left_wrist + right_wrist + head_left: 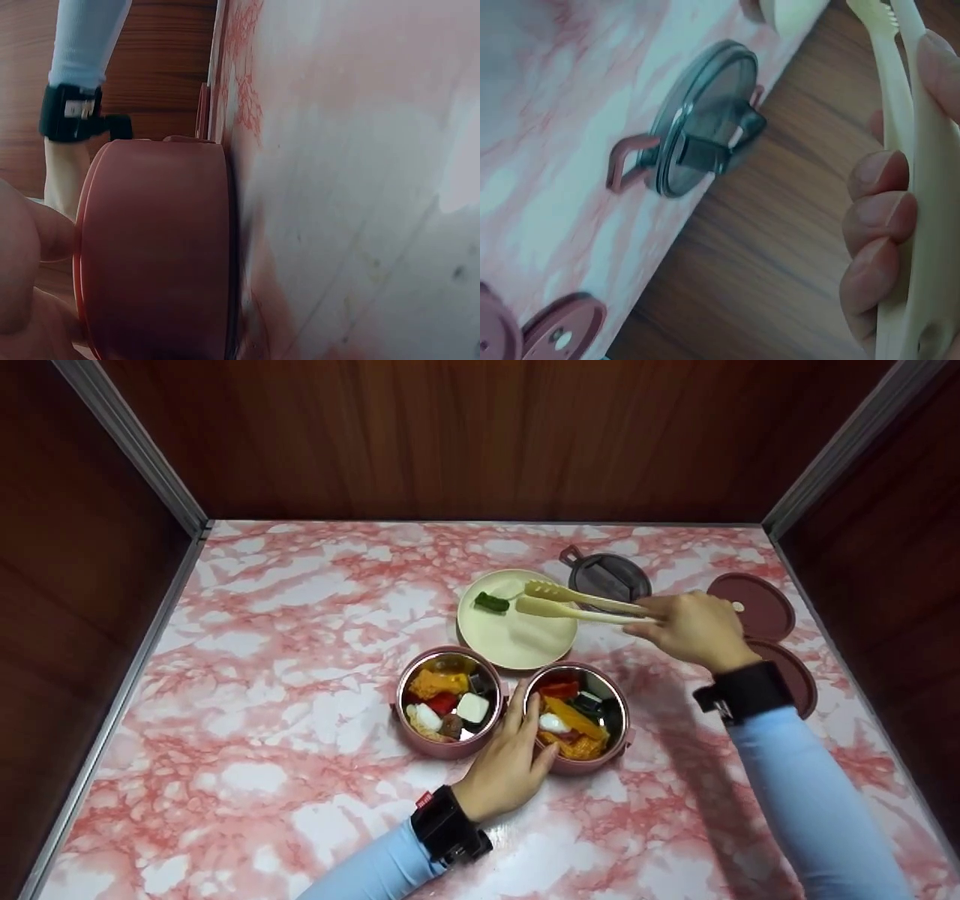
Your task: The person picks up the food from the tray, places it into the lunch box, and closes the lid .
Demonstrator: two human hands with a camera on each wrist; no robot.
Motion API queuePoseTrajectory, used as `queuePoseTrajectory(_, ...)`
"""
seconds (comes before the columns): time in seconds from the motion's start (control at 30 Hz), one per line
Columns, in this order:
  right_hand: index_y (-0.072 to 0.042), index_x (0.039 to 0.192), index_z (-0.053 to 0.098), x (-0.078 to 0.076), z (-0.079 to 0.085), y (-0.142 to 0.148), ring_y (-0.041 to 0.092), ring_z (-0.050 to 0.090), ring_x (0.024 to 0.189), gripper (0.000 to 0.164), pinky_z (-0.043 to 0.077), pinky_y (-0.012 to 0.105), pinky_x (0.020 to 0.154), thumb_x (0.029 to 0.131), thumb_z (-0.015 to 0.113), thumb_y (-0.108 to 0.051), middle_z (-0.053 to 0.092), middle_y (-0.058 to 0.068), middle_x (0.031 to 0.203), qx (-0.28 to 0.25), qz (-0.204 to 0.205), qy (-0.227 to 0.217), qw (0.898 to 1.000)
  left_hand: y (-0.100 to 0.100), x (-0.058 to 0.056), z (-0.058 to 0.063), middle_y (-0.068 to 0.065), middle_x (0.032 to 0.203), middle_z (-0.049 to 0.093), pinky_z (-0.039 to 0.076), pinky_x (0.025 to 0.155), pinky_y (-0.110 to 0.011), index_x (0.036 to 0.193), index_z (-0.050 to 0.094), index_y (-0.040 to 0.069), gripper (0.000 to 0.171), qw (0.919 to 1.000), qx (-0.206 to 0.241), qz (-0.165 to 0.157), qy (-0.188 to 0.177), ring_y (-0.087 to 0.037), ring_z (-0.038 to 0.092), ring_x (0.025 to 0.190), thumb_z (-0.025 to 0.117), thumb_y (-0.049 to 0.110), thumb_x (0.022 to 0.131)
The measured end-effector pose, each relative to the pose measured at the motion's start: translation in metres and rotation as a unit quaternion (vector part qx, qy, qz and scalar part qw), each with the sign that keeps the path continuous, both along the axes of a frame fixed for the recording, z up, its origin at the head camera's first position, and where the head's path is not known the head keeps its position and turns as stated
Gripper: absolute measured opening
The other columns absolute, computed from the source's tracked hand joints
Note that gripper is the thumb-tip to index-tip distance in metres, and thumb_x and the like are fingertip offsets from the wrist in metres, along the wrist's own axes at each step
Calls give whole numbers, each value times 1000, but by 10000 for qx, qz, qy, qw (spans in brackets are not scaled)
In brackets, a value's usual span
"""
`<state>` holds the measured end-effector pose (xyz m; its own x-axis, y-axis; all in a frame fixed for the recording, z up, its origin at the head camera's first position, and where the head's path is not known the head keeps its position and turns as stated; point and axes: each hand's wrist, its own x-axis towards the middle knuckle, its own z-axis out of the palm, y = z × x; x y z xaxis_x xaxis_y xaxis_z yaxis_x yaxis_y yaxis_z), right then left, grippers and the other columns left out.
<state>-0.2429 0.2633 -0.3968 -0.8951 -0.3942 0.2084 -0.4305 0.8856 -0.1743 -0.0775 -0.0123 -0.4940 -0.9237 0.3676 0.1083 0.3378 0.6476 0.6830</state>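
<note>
My right hand [694, 630] holds a pair of cream tongs [577, 611], their tips slightly apart above a pale yellow plate [517, 649]. On that plate, left of the tips, lies a dark green piece of food [491, 601]. My left hand [504, 769] grips the rim of the right pink lunch bowl [581, 765], thumb at the near side. Inside are an orange strip [576, 718], a white piece [553, 724] and other foods. Just left stands another pink lunch bowl [442, 748], with a white block [473, 708] and mixed foods.
Behind the plate, on the right, lies a dark translucent lid [611, 574] with loop handles. Two maroon round lids, one farther back [757, 604] and one partly behind the right wrist [796, 682], lie at the right. Wooden panels [480, 442] enclose the marbled table [285, 660].
</note>
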Motion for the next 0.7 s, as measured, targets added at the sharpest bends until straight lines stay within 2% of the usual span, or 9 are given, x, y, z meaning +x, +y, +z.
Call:
queuePoseTrajectory(0.2,-23,116,76,-19,-7,-26,33,64,67,43,45,52,51,84,74,-52,73,7,80,60,246,39,9997,0,-1,-1,-14,165,-7,39,108,-36,155,17,-4,75,10000,-38,-7,58,-37,13,147,52,34,102)
queuePoseTrajectory(0.43,-24,113,77,-29,-24,-41,32,65,67,43,48,52,52,80,78,-51,75,9,88,61,480,131,9987,1,-1,-2,-12,165,-8,31,113,-37,156,15,-3,75,10000,2,-4,-38,-35,13,147,52,35,102)
queuePoseTrajectory(0.6,-27,113,77,-31,-34,-43,28,63,63,41,45,49,50,80,79,-51,70,5,73,106,442,182,9988,1,-1,-2,-15,165,-7,28,115,-37,156,16,-4,75,10000,-61,-6,64,-34,16,147,52,34,102)
queuePoseTrajectory(0.7,-28,113,77,-31,-38,-44,27,63,62,41,44,49,50,79,79,-51,69,4,70,97,396,197,9990,0,-1,-1,-16,165,-6,28,115,-37,155,16,-4,75,9999,-99,-3,74,-34,18,147,51,35,103)
